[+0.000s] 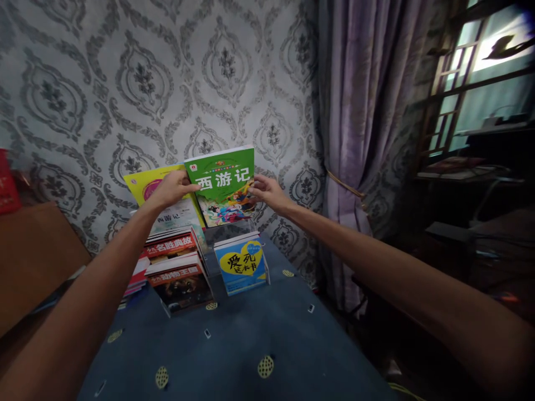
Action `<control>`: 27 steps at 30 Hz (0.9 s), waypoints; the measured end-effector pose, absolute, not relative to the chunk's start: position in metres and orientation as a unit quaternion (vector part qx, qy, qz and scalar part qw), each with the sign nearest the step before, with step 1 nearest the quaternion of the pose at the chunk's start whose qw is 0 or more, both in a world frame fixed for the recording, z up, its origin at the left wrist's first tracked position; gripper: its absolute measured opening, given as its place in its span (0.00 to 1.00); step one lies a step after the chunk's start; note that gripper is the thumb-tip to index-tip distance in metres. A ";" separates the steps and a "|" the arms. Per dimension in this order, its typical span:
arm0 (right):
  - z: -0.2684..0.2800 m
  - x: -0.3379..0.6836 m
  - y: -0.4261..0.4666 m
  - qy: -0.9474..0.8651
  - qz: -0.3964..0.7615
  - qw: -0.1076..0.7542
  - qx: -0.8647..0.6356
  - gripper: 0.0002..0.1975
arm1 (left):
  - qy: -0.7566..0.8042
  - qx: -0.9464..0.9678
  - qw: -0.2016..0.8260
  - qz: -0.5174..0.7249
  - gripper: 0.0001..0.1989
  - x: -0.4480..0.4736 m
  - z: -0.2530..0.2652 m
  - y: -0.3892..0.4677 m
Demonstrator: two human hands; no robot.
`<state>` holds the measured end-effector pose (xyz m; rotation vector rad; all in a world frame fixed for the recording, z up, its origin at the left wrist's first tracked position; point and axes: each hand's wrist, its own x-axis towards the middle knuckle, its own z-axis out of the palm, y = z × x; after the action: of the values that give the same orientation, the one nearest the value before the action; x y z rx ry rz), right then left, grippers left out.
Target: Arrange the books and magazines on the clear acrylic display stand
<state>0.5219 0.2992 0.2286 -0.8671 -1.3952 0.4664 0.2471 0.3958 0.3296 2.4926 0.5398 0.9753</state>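
Observation:
Between both hands is a green book (225,186) with large white characters and a colourful picture on its cover, upright and tilted slightly. My left hand (172,189) grips its left edge, thumb on the front cover. My right hand (267,192) is closed on the right edge with fingertips on the cover. Below the green book stands a blue book (242,264) with a yellow heart. Behind my left hand leans a yellow book (140,181), partly covered by a pale book (171,217). In front of these, dark books with red title bands (181,284) stand in a row.
A table with a dark blue patterned cloth (234,345) carries the books. Behind it rises a patterned wall (225,72). A purple curtain (351,111) hangs at the right. On the left is a brown board-like surface (37,250) with a red object (6,184) above.

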 end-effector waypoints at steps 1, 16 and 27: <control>0.228 0.521 0.300 -0.616 0.208 0.656 -0.385 0.25 | 0.198 0.897 0.198 0.343 0.26 0.245 0.330 0.397; 0.218 0.511 0.317 -0.621 0.239 0.636 -0.391 0.19 | 0.257 0.893 0.199 0.312 0.26 0.229 0.326 0.408; 0.208 0.519 0.319 -0.611 0.259 0.613 -0.429 0.16 | 0.258 0.904 0.191 0.283 0.24 0.240 0.329 0.405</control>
<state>0.5190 0.3190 0.2083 -0.9895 -1.4093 0.5972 0.2399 0.4047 0.3287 2.5394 0.7244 0.7942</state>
